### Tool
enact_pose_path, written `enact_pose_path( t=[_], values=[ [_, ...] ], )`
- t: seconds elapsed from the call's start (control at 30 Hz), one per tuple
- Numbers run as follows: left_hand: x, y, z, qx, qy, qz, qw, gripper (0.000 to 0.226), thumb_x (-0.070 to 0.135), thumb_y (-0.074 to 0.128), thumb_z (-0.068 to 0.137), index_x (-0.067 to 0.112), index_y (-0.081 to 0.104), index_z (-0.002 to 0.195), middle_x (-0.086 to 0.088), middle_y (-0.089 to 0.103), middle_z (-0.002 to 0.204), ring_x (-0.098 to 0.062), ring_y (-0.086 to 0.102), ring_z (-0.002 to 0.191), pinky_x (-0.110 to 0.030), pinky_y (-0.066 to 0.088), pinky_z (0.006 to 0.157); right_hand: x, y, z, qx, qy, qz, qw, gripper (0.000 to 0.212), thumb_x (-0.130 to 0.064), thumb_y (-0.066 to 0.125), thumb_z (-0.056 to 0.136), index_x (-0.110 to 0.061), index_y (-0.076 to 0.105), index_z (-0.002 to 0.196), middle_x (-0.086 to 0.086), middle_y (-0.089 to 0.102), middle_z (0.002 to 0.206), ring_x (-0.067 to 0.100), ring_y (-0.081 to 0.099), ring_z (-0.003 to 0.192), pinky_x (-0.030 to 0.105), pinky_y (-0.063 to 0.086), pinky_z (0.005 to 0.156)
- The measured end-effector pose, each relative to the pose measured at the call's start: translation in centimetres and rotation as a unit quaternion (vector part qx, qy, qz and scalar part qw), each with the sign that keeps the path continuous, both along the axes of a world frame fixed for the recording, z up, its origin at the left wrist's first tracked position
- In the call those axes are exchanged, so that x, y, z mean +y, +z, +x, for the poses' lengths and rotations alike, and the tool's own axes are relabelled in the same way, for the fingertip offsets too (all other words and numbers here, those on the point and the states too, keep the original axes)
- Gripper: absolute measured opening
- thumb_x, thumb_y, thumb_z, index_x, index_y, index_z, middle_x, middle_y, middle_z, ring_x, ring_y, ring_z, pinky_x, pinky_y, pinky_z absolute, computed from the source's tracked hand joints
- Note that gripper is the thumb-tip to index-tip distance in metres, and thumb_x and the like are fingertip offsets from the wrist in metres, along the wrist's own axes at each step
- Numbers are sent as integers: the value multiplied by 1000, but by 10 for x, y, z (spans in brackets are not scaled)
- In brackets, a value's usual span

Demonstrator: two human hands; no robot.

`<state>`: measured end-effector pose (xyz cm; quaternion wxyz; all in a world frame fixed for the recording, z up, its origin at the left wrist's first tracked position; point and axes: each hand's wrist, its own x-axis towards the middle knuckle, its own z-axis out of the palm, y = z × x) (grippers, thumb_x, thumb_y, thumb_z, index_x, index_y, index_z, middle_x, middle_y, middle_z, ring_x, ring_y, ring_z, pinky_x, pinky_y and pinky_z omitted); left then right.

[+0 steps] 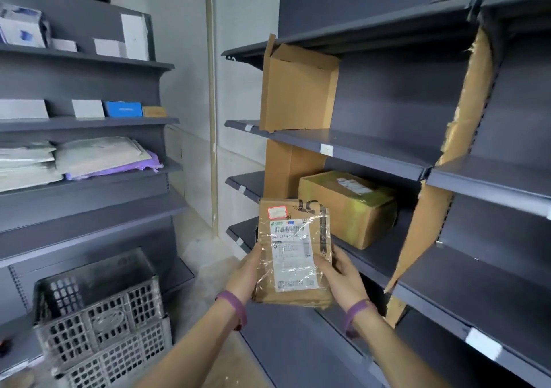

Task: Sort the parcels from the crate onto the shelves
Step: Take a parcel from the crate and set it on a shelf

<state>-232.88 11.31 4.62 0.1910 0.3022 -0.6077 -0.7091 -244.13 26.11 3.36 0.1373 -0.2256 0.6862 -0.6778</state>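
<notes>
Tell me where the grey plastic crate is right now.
Head view, lower left: the grey plastic crate stands at the foot of the left shelving unit, below-left of the taped parcel gripped by the left hand and right hand.

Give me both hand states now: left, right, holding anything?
Left hand: closed, grips the left edge of the brown parcel.
Right hand: closed, grips the same parcel's right edge.

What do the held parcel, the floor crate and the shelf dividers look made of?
Parcel: brown cardboard or kraft paper, creased, under glossy clear tape that glints over the label. Crate: probably moulded grey plastic, matte, with grid holes. Dividers: bare brown cardboard, matte, with torn ragged edges.
</notes>
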Motion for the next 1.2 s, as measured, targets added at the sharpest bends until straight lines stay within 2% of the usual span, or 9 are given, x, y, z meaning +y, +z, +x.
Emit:
enact_pose_path(
  t=[0.17,0.3,0.37,0.47,0.7,0.87,1.0,1.1,1.2],
  values=[
    [-59,15,-56,7,-6,-27,1000,48,65,39,90,32,67,110,4,72,108,-18,67,100,-38,51,92,-63,8,-61,14,4,-22,1000,45,-33,68,86,-35,56,130,-15,64,121,11,56,119,40,44,104],
    [-91,29,-95,15,-9,-43,999,42,60,38,93,30,67,101,8,72,95,-12,67,90,-28,51,72,-92,14,-95,26,2,-25,999,34,-38,69,84,-43,61,117,-16,70,111,13,65,107,27,54,82],
    [-102,31,-117,8,-25,-54,998,42,60,35,94,32,66,100,11,71,93,-7,65,85,-23,46,64,-99,15,-108,17,-21,-45,999,31,-32,69,86,-41,62,114,-17,71,107,6,65,102,26,52,83],
    [-114,35,-148,8,-70,-54,996,48,65,37,91,32,68,107,9,73,97,-10,69,88,-27,52,72,-106,19,-126,-3,-64,-68,996,35,-29,70,85,-39,60,117,-20,70,104,-6,65,92,19,49,78],
    [-141,36,-212,11,-166,-46,985,38,55,36,96,33,66,86,8,73,82,-9,68,75,-26,50,64,-124,16,-154,-18,-184,-82,979,52,-30,77,79,-28,57,127,0,67,119,18,64,107,37,50,96],
    [-160,44,-235,10,-241,-80,967,30,56,32,97,30,48,95,9,54,100,-11,51,91,-26,38,83,-141,20,-154,-14,-278,-101,955,47,-19,70,85,-22,55,129,1,66,115,15,63,100,25,49,84],
    [-178,35,-255,-1,-302,-86,949,50,72,38,85,34,62,107,4,66,118,-19,60,104,-36,45,96,-149,21,-148,7,-314,-79,946,39,-25,68,87,-25,58,125,-4,69,113,14,66,102,26,54,84],
    [-183,31,-262,3,-322,-73,944,82,88,38,65,32,62,121,2,66,120,-22,60,111,-44,44,102,-153,20,-143,9,-347,-64,936,46,-31,69,86,-30,55,129,-2,68,117,17,65,105,33,54,90],
    [-182,32,-261,0,-342,-51,938,78,88,41,63,36,62,118,4,65,121,-23,58,114,-45,43,104,-152,16,-139,-2,-371,-54,927,39,-37,72,82,-45,55,117,-5,67,117,19,65,107,44,51,96]
  ],
)
